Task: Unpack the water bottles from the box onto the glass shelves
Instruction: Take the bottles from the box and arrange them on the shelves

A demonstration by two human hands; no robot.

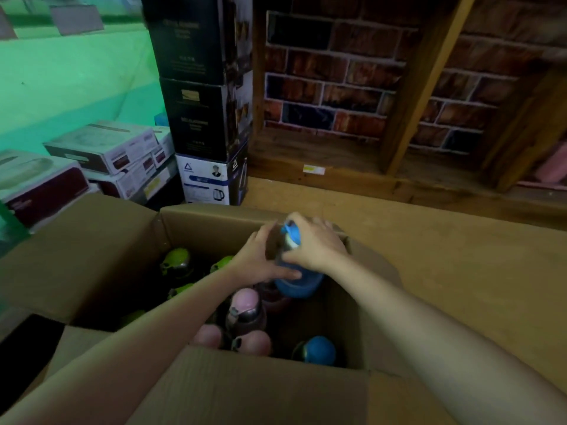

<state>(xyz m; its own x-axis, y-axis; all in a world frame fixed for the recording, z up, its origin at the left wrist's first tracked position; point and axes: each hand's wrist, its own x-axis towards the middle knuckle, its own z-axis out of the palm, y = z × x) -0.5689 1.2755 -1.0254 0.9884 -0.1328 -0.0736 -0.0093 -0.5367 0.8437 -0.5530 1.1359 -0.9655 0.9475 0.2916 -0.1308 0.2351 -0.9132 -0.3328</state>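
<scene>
Both hands, left hand and right hand, clenched round the blue bottle at the box's 1 o'clock corner; looks light, rigid, slick plastic, so I'd hold mid-body.

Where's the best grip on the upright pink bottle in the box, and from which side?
Grip the pink bottle around its cap and neck, coming straight down from above. It stands upright among other bottles inside the cardboard box, so its sides are walled in and only the rounded top shows. Both the left hand and right hand are on the blue bottle.
</scene>
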